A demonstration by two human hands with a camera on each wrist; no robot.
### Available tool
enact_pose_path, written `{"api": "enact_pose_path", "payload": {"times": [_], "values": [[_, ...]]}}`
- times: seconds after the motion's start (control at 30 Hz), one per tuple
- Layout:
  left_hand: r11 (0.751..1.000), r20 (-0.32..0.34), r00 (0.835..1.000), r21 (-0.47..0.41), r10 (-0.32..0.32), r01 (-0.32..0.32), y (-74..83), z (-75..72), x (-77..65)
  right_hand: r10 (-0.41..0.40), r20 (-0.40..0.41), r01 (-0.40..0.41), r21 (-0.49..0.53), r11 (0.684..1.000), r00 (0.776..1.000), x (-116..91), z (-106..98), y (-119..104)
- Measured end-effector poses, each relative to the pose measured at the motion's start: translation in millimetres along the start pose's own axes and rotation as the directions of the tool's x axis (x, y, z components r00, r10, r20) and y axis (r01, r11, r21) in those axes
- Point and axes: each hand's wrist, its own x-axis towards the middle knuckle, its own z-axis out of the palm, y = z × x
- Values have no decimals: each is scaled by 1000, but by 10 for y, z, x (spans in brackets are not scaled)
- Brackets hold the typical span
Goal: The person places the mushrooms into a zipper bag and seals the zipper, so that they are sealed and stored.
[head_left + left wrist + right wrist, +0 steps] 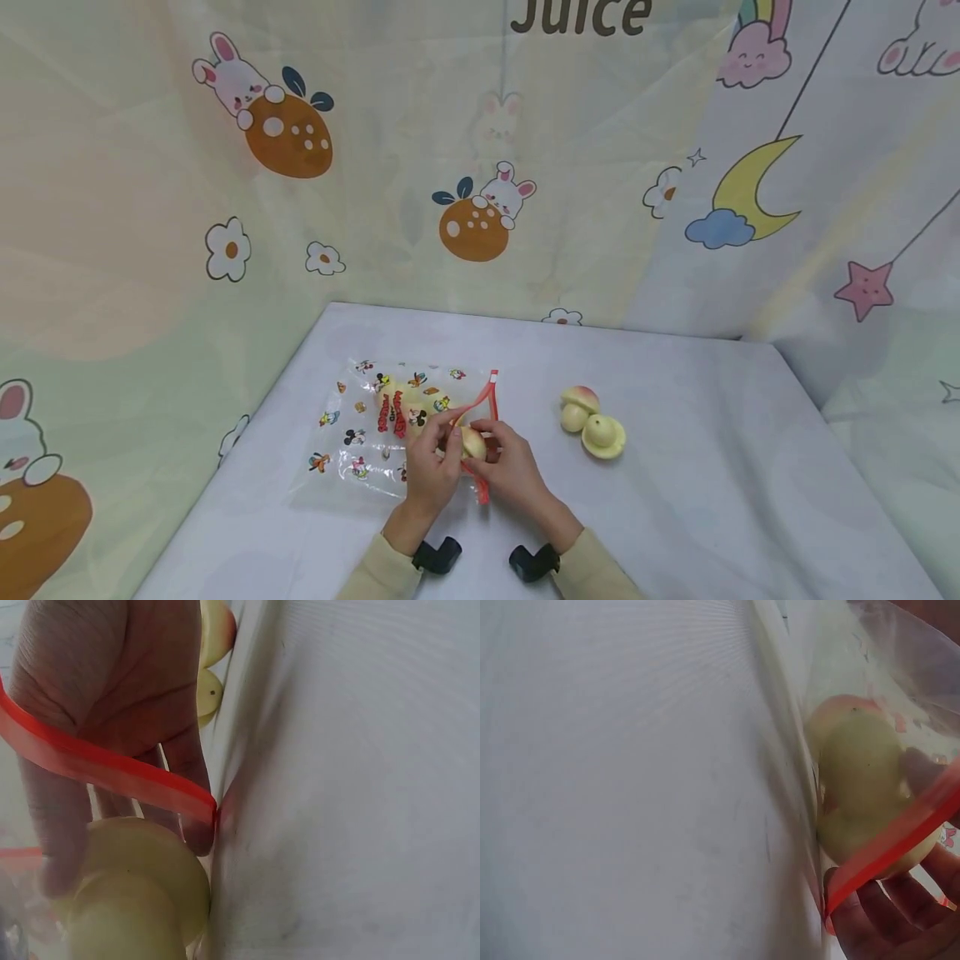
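A clear zip bag (337,454) with cartoon prints and a red zip edge (483,492) lies flat, pale yellow pieces showing inside. At its mouth is a peach-like toy (473,444), pale yellow and rounded. My left hand (433,471) grips the bag's mouth, its thumb beside the toy. My right hand (517,468) holds the toy from the right. In the right wrist view, the red zip edge (892,844) crosses over the right hand's fingers (889,911), partly hiding them. The left wrist view shows a yellow round piece (161,859) at the right fingertips.
Right of the bag, several peach-like pieces sit close together on the white-covered table (697,483): a red-tinged half (581,396), a small ball (574,418) and a half with a knob (603,435). A printed cloth backdrop (390,275) rises behind the table.
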Motion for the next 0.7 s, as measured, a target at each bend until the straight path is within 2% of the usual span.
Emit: {"api": "enact_pose_path", "payload": {"times": [0.2,0.43,0.57,0.7], "values": [[1000,-2,1000,2,-13,13,9,7,-3,60,-21,-59,55,997,998,-43,-37,-4],[999,-14,999,12,-46,47,48,42,-21,86,-64,-83,46,995,994,-146,-196,-4],[999,-5,999,-2,-47,47,34,38,-25,86,-128,-82,36,996,988,-193,-360,-47],[1000,-10,1000,-22,-13,13,0,33,-1,36,-212,-37,1,999,977,-193,-562,-142]]}}
